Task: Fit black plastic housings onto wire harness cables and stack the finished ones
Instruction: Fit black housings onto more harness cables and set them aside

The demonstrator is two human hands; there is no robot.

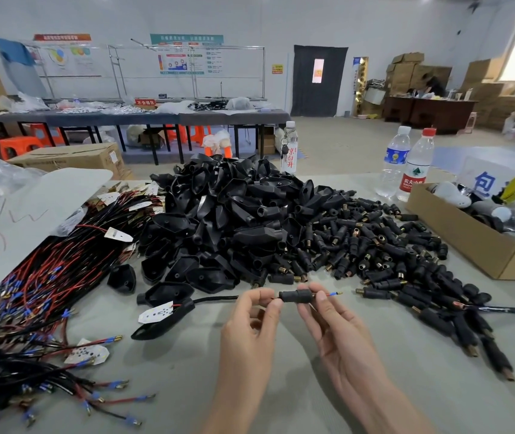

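While I've got this little black housing [295, 296] held just above the table [281, 402] between both hands, here's what bugs me. My left hand [249, 327] has thumb and forefinger clamped on the cable [215, 299] right where it enters the barrel. My right hand [337, 333] pinches the other end, and the blue terminal [335, 294] pokes out past my fingertips.

If I shove the barrel along crooked, I reckon the thin wire kinks or the terminal snags inside. Tug too hard and the cable's far end, sitting in the big shell [168, 317] with the white board, could drag across the table.

Can't tell if the barrel is seated, since my fingertips cover both ends. The bit of red by my left thumb is too small to make out.
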